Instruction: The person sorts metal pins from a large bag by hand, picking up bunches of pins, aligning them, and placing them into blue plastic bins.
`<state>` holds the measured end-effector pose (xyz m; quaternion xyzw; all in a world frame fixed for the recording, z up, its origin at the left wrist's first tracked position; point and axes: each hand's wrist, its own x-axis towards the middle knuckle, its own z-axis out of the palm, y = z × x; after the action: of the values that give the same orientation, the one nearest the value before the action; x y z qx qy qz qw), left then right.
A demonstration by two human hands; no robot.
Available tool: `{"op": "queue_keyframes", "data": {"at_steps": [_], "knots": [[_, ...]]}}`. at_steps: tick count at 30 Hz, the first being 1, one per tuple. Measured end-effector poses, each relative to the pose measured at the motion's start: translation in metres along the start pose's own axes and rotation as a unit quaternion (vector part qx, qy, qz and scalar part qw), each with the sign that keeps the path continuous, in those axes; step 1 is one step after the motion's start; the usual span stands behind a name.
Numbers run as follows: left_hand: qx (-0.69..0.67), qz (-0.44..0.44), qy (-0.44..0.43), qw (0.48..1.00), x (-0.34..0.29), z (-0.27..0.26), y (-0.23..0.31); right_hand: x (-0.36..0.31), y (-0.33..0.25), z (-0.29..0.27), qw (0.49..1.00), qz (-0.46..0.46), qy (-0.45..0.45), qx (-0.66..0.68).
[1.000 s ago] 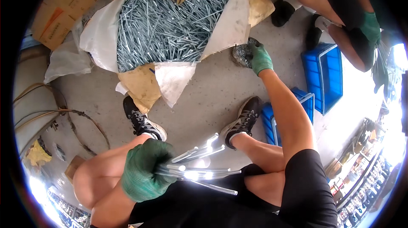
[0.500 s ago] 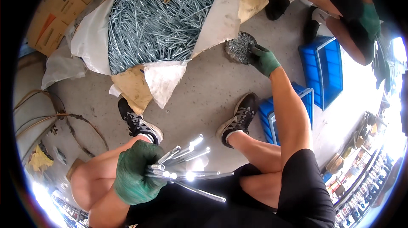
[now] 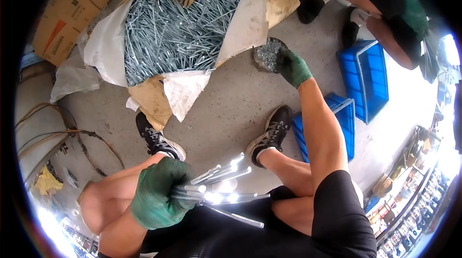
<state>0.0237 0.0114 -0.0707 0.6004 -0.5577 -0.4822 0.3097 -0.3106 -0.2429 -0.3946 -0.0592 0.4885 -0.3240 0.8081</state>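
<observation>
My left hand (image 3: 163, 193), in a green glove, is wrapped round a bundle of thin shiny metal rods (image 3: 226, 195). Their ends fan out to the right over my lap. Stretched far forward, my gloved right hand (image 3: 294, 68) is at the right rim of a round container (image 3: 262, 64) filled with small grey metal pieces. Its fingers are bent together there; whether they pinch pieces or the rim I cannot make out. At the far left of that container, a large open sack (image 3: 98, 51) holds a heap of similar metal rods (image 3: 175, 36).
Two blue plastic crates (image 3: 363, 80) stand right of my right forearm. Beyond them sits another person with a green-gloved hand (image 3: 415, 16). Cardboard boxes (image 3: 67, 12) are at the far left, cables (image 3: 72, 130) on the left floor. A shelf of small goods (image 3: 409, 210) runs along the right.
My right hand has shifted slightly left, further over the container, its fingers more bent. The left hand with the rods has moved a little to the right. The other person's hand has moved slightly.
</observation>
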Motion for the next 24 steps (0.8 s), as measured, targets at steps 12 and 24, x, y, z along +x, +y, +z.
{"op": "queue_keyframes", "data": {"at_steps": [12, 24], "knots": [[-0.063, 0.046, -0.037, 0.996, -0.015, 0.004, 0.032, -0.132, -0.061, 0.089, 0.982, -0.081, -0.067, -0.157], [-0.252, 0.054, -0.039, 0.965, -0.025, 0.012, 0.058, -0.373, -0.036, 0.237, 0.955, -0.117, -0.187, -0.200]]}}
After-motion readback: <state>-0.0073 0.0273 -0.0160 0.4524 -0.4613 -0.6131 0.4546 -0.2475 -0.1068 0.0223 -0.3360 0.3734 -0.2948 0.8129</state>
